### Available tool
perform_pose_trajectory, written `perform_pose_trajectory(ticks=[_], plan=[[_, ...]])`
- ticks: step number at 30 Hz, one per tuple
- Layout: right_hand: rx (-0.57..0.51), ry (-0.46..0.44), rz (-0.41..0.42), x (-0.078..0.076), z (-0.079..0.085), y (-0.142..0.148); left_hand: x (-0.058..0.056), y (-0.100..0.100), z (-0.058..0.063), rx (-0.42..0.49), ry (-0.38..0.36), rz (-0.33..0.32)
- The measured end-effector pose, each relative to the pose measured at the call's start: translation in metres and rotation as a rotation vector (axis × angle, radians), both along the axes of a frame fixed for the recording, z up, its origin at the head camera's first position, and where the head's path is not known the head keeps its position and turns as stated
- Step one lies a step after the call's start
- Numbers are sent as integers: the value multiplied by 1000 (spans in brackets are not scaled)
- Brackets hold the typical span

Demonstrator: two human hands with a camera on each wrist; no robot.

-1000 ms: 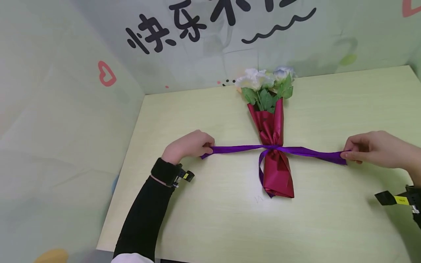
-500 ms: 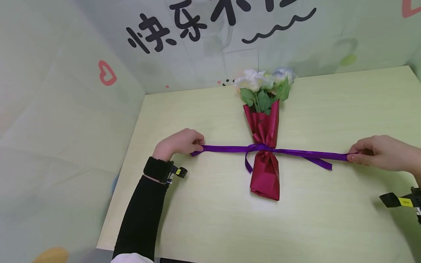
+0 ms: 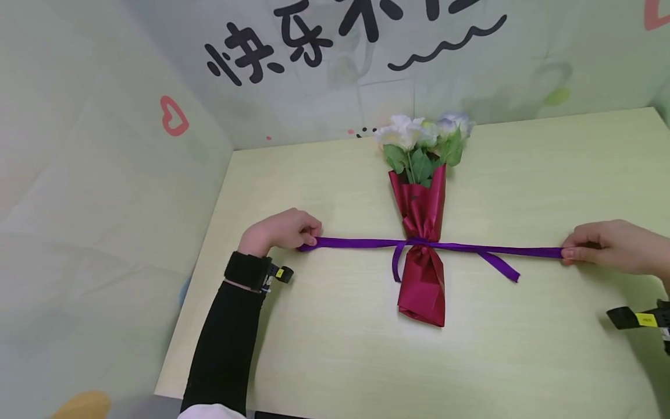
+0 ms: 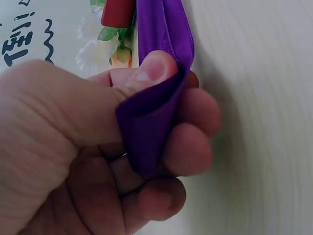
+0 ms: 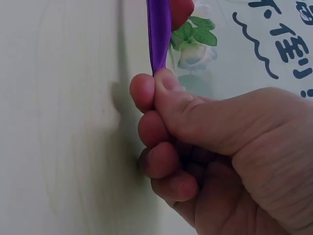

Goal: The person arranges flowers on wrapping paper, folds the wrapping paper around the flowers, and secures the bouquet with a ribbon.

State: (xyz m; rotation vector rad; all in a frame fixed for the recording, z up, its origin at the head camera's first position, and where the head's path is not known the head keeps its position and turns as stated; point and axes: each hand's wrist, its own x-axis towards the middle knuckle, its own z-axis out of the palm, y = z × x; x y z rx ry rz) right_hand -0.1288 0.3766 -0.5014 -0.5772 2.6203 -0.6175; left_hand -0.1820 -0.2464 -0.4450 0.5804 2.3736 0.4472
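Note:
A bouquet of pale flowers (image 3: 403, 132) with green leaves lies on the table, wrapped in dark red paper (image 3: 423, 291) that is cinched at its middle. Around that waist runs a purple ribbon (image 3: 361, 242), stretched nearly straight to both sides. My left hand (image 3: 285, 228) pinches the ribbon's left part between thumb and fingers; in the left wrist view a folded ribbon end (image 4: 146, 127) sticks out past the thumb. On the other side my right hand (image 3: 615, 247) pinches the right part. A short loop hangs left of the waist, and a loose tail (image 3: 499, 266) slants down on the right.
The pale wooden table (image 3: 335, 349) meets a printed backdrop (image 3: 324, 105) with black writing behind the flowers. Another backdrop panel (image 3: 104, 233) with a red heart stands along the left edge.
Both hands have moved outward, drawing the ribbon tauter. The loop at the waist has become smaller, a tail now shows on the right, and the wrapped base has swung slightly left.

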Motion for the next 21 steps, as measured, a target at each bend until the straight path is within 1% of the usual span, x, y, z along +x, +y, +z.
perform_pose_trajectory(ticks=[5,7,9,11,14,17,19,21], plan=[[-15,34,12,0,-2,2,3,-3,2,23,-13,-3],[-6,28,14,-2,-2,2,4,-4,2,32,-21,-1],[6,0,8,-4,-1,1,5,-6,2,40,-29,2],[9,-20,2,-5,0,-1,5,-8,1,41,-37,14],[8,-16,-12,-4,2,-3,4,-9,-2,41,-58,42],[-33,-2,-38,-1,4,-5,1,-7,-6,56,-63,61],[-75,28,-60,0,7,-8,-1,-5,-7,74,-42,70],[-125,60,-79,-3,9,-16,-4,-1,-6,99,5,85]])
